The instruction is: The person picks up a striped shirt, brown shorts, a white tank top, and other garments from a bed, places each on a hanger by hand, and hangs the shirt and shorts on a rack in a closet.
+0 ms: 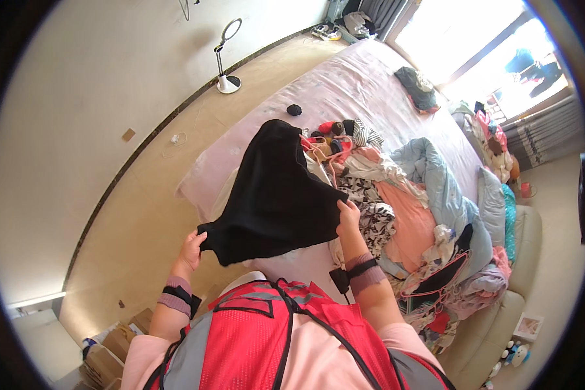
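A black cloth garment (278,195) is stretched out between my two hands over the near edge of the bed. My left hand (191,249) pinches its lower left corner. At its right corner, my right hand (348,218) grips the fabric near the shoulder or sleeve area; which part it is I cannot tell. The far end of the garment reaches across the pale pink bedsheet (292,78). Just beyond it lies a small black bundle (294,110). Pink hangers (331,151) stick out among clothes beside the garment.
Mixed clothes, including a peach garment (404,224), and a light blue quilt (429,165) are heaped on the right. More hangers (436,291) lie nearer. A beige leather headboard (525,248) borders the bed. On the floor stand a ring-topped lamp (229,84) and cardboard boxes (108,358).
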Available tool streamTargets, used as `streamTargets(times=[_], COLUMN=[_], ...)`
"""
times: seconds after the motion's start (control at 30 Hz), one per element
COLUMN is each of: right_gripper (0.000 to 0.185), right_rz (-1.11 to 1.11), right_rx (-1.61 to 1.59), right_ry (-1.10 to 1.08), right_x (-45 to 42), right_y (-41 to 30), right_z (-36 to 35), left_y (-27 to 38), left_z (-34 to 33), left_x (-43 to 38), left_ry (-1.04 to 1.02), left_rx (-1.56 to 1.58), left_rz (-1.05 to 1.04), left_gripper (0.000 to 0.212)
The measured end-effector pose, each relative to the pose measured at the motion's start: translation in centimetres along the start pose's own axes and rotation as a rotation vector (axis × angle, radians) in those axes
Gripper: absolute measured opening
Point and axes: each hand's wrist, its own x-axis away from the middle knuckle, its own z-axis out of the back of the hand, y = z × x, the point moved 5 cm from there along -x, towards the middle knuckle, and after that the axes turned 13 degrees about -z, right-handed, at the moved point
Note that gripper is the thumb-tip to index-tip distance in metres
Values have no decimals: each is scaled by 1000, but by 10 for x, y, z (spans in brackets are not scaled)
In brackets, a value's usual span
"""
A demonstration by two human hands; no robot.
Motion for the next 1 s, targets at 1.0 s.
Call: streamTargets(times=[1.0], right_gripper=[25], right_rz=[328], right_rx=[260], right_ry=[878], right_x=[-107], right_y=[30], right_z=[104], left_y=[-30], left_z=[16], left_x=[-50], left_ry=[36], left_rx=[-432], left_rz=[406], left_gripper=[20])
